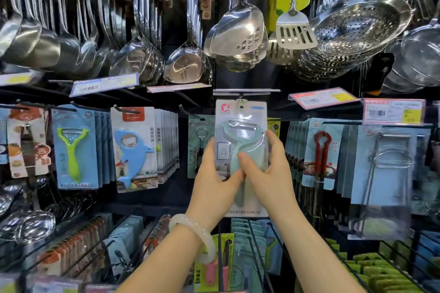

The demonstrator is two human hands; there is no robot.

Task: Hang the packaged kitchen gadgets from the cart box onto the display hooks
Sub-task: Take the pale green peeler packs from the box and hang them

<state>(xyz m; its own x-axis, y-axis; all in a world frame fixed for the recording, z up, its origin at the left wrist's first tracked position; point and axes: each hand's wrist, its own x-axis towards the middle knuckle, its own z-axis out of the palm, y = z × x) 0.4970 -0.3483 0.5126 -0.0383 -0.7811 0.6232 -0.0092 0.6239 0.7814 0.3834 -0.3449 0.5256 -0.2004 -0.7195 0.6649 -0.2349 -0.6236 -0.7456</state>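
Observation:
A packaged pale green peeler (pixel 240 131) on a white card is held upright in front of the display, its hang hole level with a hook (pixel 240 96) under a label strip. My left hand (pixel 214 178) grips the card's left edge, thumb across the front. My right hand (pixel 266 171) holds the right edge, thumb pressing the blister. The cart box is out of view.
Steel ladles, slotted spatulas (pixel 295 31) and strainers (pixel 359 24) hang overhead. Packaged peelers (pixel 75 147), a blue dolphin opener (pixel 133 150) and red tongs (pixel 321 152) hang on neighbouring hooks. Wire racks of carded goods (pixel 247 245) stand below my arms.

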